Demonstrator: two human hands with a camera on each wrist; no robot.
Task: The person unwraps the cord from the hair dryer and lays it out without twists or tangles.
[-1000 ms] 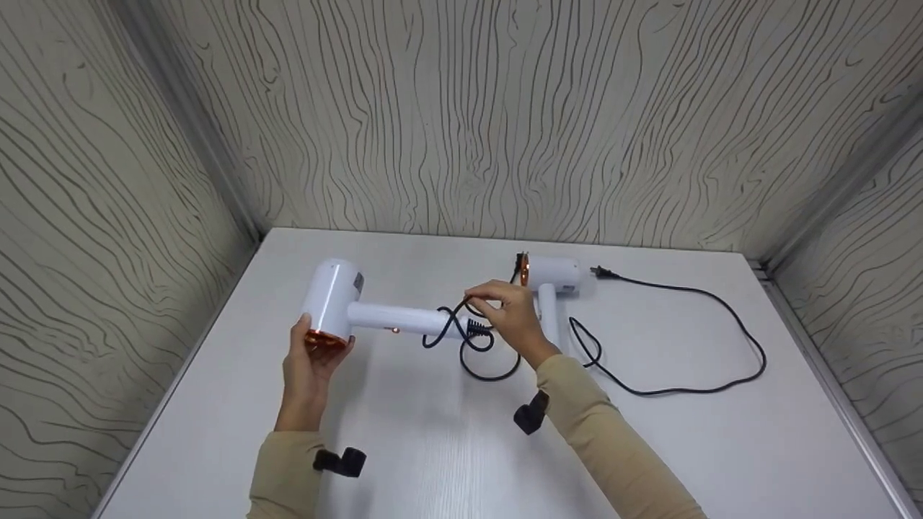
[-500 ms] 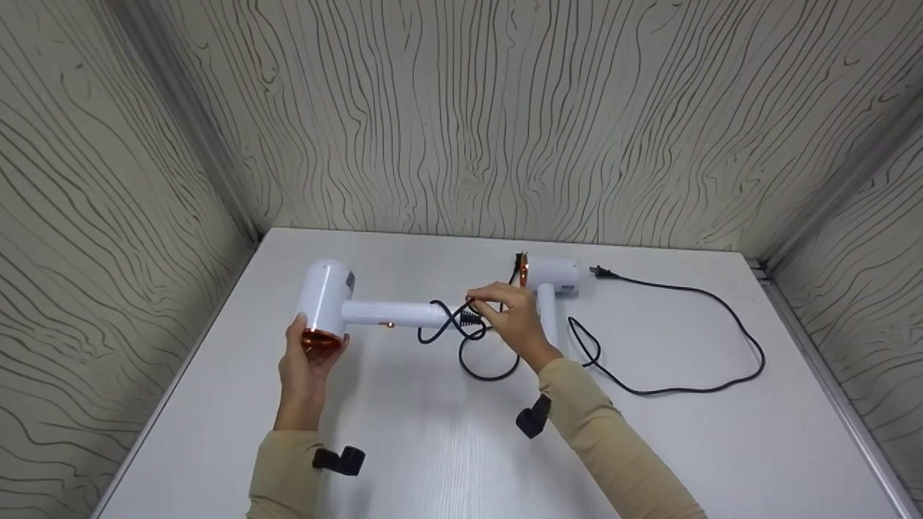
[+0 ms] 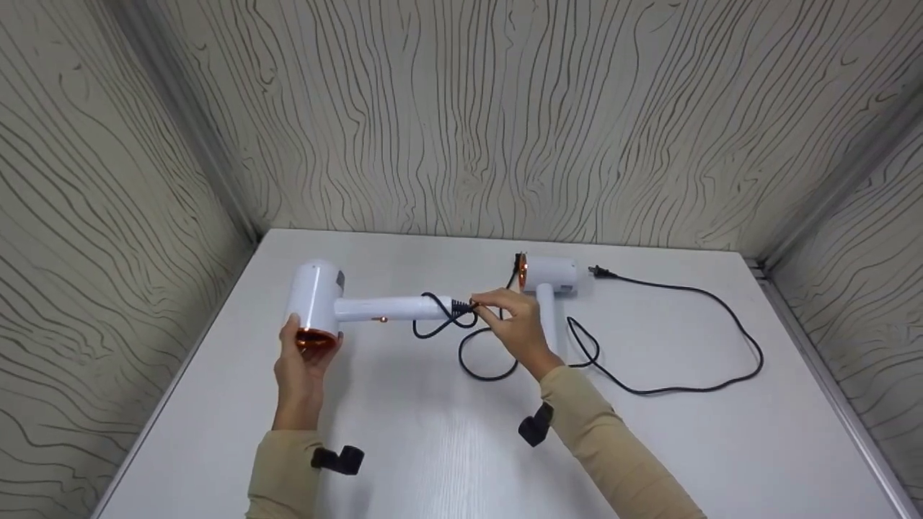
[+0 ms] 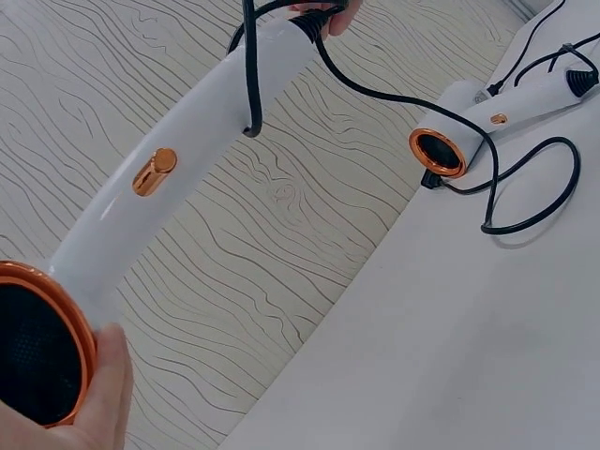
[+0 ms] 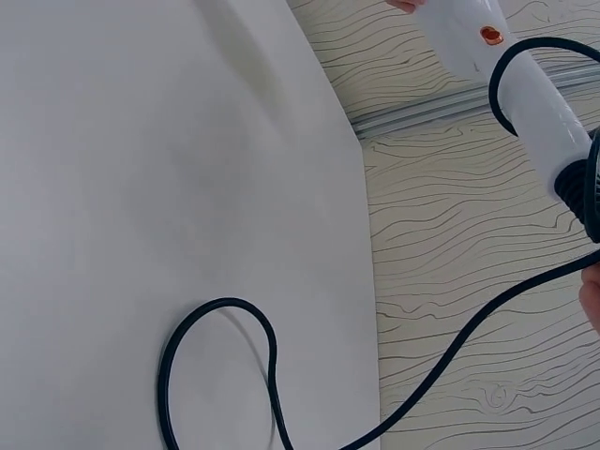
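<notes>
A white hair dryer (image 3: 389, 310) with orange trim is held above the table, its handle pointing right. My left hand (image 3: 301, 378) grips its barrel at the orange-rimmed end, thumb on the near side. In the left wrist view the dark grille (image 4: 37, 347) inside that rim shows beside the fingers. The black cord (image 4: 251, 75) loops around the lower handle, close to the ribbed cord sleeve (image 5: 574, 187). Just past the handle's end, my right hand (image 3: 518, 328) pinches the cord between thumb and fingertips.
A second white hair dryer (image 3: 559, 274) lies on the white table (image 3: 433, 447) behind the right hand. Its black cord (image 3: 721, 389) curves across the right side. One plug (image 3: 602, 272) lies by its barrel, another (image 3: 518, 261) at its orange rim. Patterned walls (image 3: 461, 130) enclose the table.
The held hair dryer has shifted a little left, its handle end rising. The cord loops near the handle end have drawn smaller. My right hand keeps its pinch and has moved slightly.
</notes>
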